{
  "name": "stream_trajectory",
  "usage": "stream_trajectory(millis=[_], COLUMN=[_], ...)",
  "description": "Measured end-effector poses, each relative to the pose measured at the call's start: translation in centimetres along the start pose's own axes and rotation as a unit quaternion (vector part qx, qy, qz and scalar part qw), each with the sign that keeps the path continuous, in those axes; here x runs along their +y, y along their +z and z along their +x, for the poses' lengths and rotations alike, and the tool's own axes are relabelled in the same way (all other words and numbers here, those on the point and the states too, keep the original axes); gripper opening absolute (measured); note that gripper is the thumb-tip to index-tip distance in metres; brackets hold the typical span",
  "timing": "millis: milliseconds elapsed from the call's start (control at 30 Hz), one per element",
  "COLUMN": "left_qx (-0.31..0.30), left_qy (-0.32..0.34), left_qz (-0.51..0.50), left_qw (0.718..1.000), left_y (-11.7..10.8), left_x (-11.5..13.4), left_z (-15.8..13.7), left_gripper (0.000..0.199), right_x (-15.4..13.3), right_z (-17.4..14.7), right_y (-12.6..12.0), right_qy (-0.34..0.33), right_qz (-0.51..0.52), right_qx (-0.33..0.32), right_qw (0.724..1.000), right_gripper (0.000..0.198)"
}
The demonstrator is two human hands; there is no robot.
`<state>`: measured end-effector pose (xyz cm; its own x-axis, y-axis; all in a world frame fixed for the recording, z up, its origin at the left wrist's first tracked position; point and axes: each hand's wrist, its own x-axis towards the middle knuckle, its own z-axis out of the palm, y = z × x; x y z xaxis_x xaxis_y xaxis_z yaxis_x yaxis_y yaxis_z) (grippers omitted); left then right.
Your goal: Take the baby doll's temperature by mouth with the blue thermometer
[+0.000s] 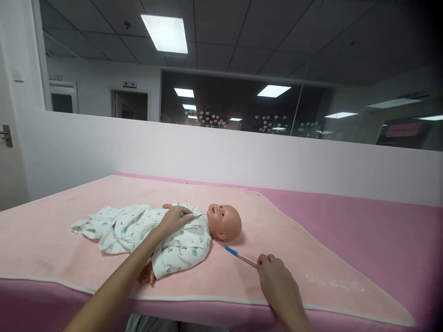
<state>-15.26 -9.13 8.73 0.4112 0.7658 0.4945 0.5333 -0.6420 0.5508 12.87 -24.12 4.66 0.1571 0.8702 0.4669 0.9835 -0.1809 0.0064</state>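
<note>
A baby doll [224, 223] lies on its back, its head to the right and its legs to the left. It wears a white printed outfit [182, 251] with long sleeves. My left hand [176, 220] rests on the doll's chest with the fingers stretched out near the neckline; part of the fingertips is hard to make out. To the right of the doll's head, my right hand [276, 276] is closed around the near end of a slim pale stick with a blue tip [242, 257]. That blue tip points toward the doll's neck and shoulder, apart from it.
A peach-coloured mat [311, 263] with a white edge lies under the doll, over a pink padded surface [360, 226]. Behind it stands a white half-wall [214, 152] with a window above. A door handle [6, 136] shows at far left.
</note>
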Motion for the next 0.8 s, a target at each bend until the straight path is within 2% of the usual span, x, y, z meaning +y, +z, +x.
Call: stream_trajectory(millis=[67, 133, 267, 333, 400, 467, 533, 600, 800], left_qx=[0.048, 0.075, 0.074, 0.07, 0.064, 0.055, 0.042, 0.033, -0.01], left_qy=[-0.005, -0.021, -0.021, -0.015, -0.015, -0.021, -0.023, -0.023, -0.031], left_qz=[0.013, 0.015, 0.026, 0.029, 0.027, 0.019, 0.011, 0.022, 0.016], left_qw=[0.999, 0.997, 0.997, 0.997, 0.997, 0.998, 0.999, 0.999, 0.999], left_y=[-0.4, -0.8, -1.4, -1.6, -1.8, -2.0, -2.1, -2.2, -2.3], left_x=[0.2, 0.5, 1.5, 2.1, 2.6, 2.8, 2.6, 2.2, 0.7], left_z=[0.4, 1.2, 2.6, 2.8, 2.8, 2.7, 2.5, 2.2, 0.1], left_gripper=[0.034, 0.033, 0.034, 0.035, 0.036, 0.036, 0.036, 0.037, 0.036], right_x=[-0.2, -0.9, -5.0, -8.0, -10.9, -13.4, -15.3, -16.6, -18.9], right_z=[-0.2, -0.2, 1.9, 4.0, 6.4, 8.7, 10.7, 12.5, 15.7], right_y=[-2.0, -4.3, -7.8, -8.2, -7.5, -6.2, -4.7, -3.1, -0.1], right_qy=[0.033, 0.032, -0.079, -0.125, -0.157, -0.18, -0.214, -0.229, -0.263], right_qz=[0.037, 0.105, 0.186, 0.188, 0.157, 0.077, 0.01, -0.006, -0.006], right_qx=[-0.022, -0.008, 0.148, 0.185, 0.142, 0.086, 0.05, 0.029, -0.006], right_qw=[0.999, 0.994, 0.968, 0.956, 0.965, 0.977, 0.976, 0.973, 0.965], right_gripper=[0.023, 0.024, 0.022, 0.021, 0.02, 0.014, 0.024, 0.029, 0.014])
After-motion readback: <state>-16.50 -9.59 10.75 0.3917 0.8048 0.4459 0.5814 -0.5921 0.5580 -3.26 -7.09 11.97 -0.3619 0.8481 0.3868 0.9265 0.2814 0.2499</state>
